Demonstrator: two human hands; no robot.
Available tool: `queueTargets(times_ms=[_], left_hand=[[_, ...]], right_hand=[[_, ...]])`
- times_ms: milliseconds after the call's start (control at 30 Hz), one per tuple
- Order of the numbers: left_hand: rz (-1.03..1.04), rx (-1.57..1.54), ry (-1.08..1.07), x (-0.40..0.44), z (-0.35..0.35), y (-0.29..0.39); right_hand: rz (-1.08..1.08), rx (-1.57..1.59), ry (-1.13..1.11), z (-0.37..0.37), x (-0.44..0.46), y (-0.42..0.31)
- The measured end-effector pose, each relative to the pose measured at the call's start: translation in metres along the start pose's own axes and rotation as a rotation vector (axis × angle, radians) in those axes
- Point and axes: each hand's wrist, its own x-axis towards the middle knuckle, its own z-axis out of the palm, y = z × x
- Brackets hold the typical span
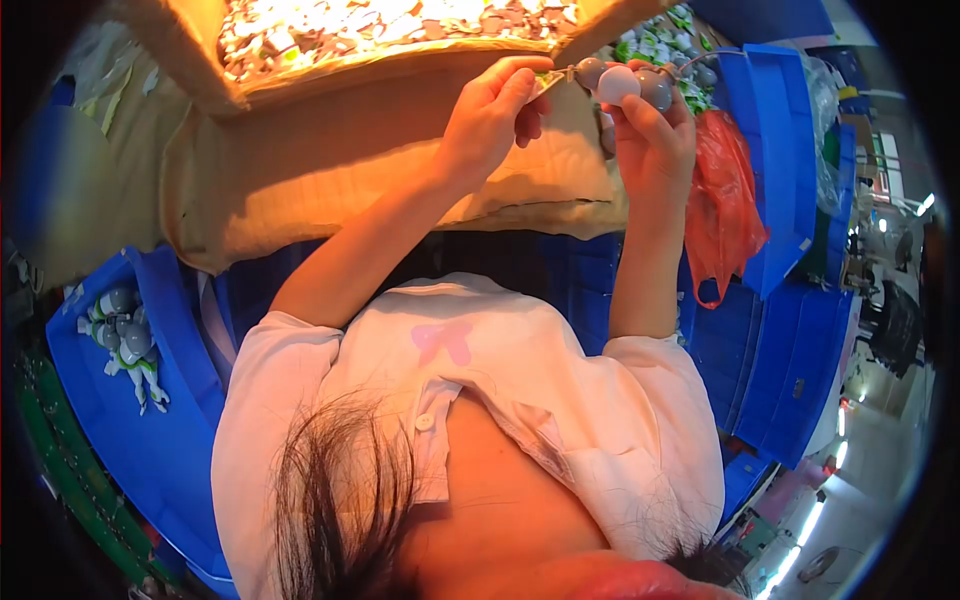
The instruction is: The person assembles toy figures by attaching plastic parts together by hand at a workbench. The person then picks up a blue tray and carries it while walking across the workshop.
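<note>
My left hand (492,112) is closed, with thumb and forefinger pinched on a small, thin, light piece (546,82) whose kind I cannot make out. It is just left of my right hand (655,135), whose fingers are wrapped round a small toy figure (655,90) with rounded grey parts and a white ball-shaped part. Both hands are close together over the front edge of a cloth-covered bench (400,150). Behind my right hand, a pile of small white, green and grey parts (655,42) is partly hidden.
A brightly lit box (232,95) full of small pieces stands at the back. A red plastic bag (722,200) hangs beside a blue bin (785,160) on the right. On the left, another blue bin (150,450) holds several grey, white and green toy figures (122,335).
</note>
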Motion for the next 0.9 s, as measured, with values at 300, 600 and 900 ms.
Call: queueTargets(times_ms=[300, 600, 900], left_hand=[[0.267, 0.305, 0.128, -0.039, -0.028, 0.046], [0.409, 0.497, -0.016, -0.064, -0.041, 0.071], [0.498, 0.199, 0.094, -0.052, -0.043, 0.045]], right_hand=[[0.008, 0.093, -0.091, 0.057, -0.007, 0.014], [0.193, 0.157, -0.317, 0.065, 0.002, 0.025], [0.229, 0.279, -0.169, 0.075, -0.012, 0.044]])
